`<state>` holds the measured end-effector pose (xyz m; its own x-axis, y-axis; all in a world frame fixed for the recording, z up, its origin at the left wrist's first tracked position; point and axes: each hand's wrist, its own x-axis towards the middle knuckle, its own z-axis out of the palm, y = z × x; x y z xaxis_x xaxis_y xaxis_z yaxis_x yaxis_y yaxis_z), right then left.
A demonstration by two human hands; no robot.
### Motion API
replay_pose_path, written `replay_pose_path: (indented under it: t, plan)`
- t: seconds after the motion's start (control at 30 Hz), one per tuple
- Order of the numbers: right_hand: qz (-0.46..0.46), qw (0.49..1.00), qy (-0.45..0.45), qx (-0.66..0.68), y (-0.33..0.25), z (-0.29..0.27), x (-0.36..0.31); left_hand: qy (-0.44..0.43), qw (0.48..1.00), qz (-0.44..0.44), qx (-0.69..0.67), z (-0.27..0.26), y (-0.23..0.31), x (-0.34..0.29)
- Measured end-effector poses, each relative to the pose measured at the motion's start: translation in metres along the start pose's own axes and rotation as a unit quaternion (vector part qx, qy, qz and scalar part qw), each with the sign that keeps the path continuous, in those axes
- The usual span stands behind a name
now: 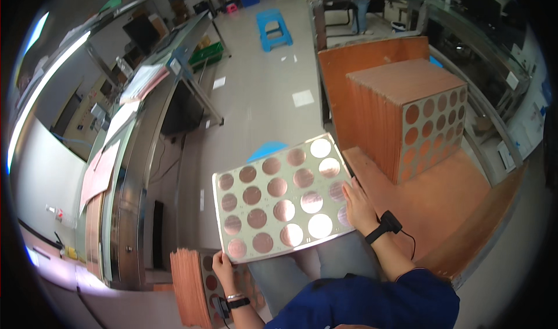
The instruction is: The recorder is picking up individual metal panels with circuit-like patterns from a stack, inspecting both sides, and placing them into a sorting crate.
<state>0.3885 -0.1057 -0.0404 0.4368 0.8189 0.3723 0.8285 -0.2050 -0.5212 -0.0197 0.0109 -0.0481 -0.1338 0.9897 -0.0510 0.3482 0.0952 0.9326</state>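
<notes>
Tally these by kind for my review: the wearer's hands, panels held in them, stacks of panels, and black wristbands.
Hands: 2, left hand and right hand
Held panel: 1
Panel stacks: 2, large stack at right and smaller stack at lower left
Black wristbands: 2, left wristband and right wristband
Total: 7

Rect. grey coppery-disc panel (282,196): L of cuboid copper-edged sheet stack (381,120). Stack: on flat brown board (424,198). Low blue plastic stool (273,21): fwd of panel.
</notes>
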Motion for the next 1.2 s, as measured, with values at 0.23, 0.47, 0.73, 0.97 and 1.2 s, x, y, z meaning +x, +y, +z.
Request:
replay_pose_path:
  t: [0.23, 0.47, 0.73, 0.97, 1.2]
  plan:
    - [-0.016, 0.998, -0.01, -0.062, 0.0, 0.001, 0.0, -0.016, 1.0, -0.019, 0.011, 0.0, -0.005, 0.006]
    - [0.008, 0.996, -0.02, 0.083, 0.011, 0.001, 0.0, 0.056, 0.985, 0.039, -0.158, 0.005, 0.029, -0.024]
    - [0.12, 0.896, -0.054, 0.425, 0.042, -0.009, 0.004, -0.018, 0.887, -0.05, -0.459, 0.007, 0.056, -0.053]
    - [0.244, 0.793, -0.051, 0.556, 0.033, -0.053, 0.005, -0.03, 0.869, -0.048, -0.492, 0.005, 0.041, -0.056]
    - [0.273, 0.772, -0.039, 0.573, 0.037, -0.064, 0.009, -0.044, 0.861, -0.053, -0.504, 0.0, 0.039, -0.054]
